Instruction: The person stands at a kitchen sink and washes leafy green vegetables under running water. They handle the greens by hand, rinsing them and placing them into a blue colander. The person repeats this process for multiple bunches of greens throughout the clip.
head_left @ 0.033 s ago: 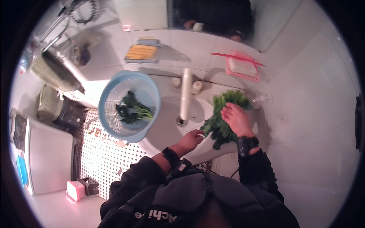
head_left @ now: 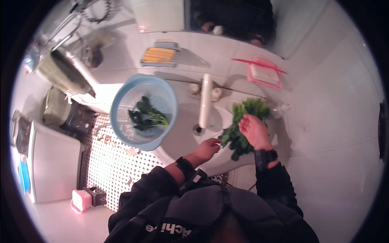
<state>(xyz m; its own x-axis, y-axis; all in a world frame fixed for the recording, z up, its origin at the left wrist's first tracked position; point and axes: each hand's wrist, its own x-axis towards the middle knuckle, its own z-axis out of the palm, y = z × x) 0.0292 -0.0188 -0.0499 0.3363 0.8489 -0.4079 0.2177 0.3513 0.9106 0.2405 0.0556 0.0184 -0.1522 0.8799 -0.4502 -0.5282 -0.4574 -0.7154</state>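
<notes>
My right hand (head_left: 255, 131) grips a bunch of dark leafy greens (head_left: 250, 108) over the right side of a white sink (head_left: 182, 135). My left hand (head_left: 206, 149) reaches in from the left, its fingertips pinching the lower end of the same bunch. A light blue colander (head_left: 121, 97) rests on the sink's left rim with a few green leaves (head_left: 146, 115) inside. A white faucet (head_left: 205, 101) points down over the drain between the colander and the bunch.
On the ledge behind the sink are a holder with a yellow sponge (head_left: 158, 54) and a pink tray (head_left: 263, 75). A white appliance (head_left: 52, 162) stands at the left, by a dotted floor mat (head_left: 109, 162) and a small pink object (head_left: 81, 199). A white wall runs along the right.
</notes>
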